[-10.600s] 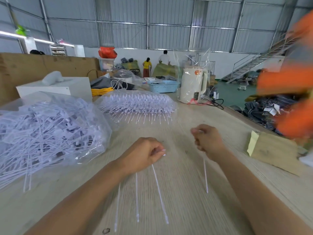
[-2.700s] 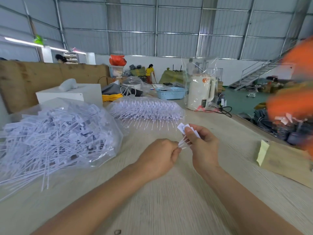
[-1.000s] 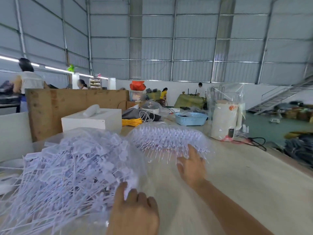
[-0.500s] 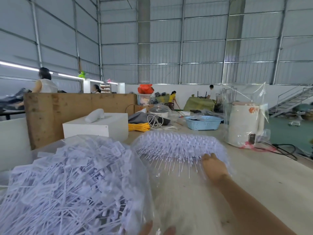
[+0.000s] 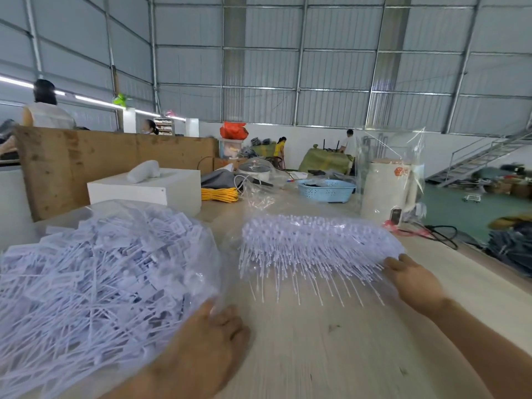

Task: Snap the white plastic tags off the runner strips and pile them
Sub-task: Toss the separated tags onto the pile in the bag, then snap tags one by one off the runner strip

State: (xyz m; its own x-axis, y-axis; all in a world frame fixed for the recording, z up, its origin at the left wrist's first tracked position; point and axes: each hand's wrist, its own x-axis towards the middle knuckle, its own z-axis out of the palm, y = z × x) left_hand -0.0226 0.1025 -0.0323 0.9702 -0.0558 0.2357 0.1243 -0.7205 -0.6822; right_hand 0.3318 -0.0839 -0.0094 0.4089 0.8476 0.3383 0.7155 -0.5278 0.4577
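Table point(image 5: 316, 355): two tag heaps point(image 5: 95, 283), two hands point(image 5: 414, 283).

head view, forward-down over table point(image 5: 316, 355), close.

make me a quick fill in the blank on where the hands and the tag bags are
1. The left hand rests against the ___ bag of loose tags.
2. The right hand touches the bag of neat strips at its ___ end.
3. The basket behind the bags is ___.

Missing: left; right; blue
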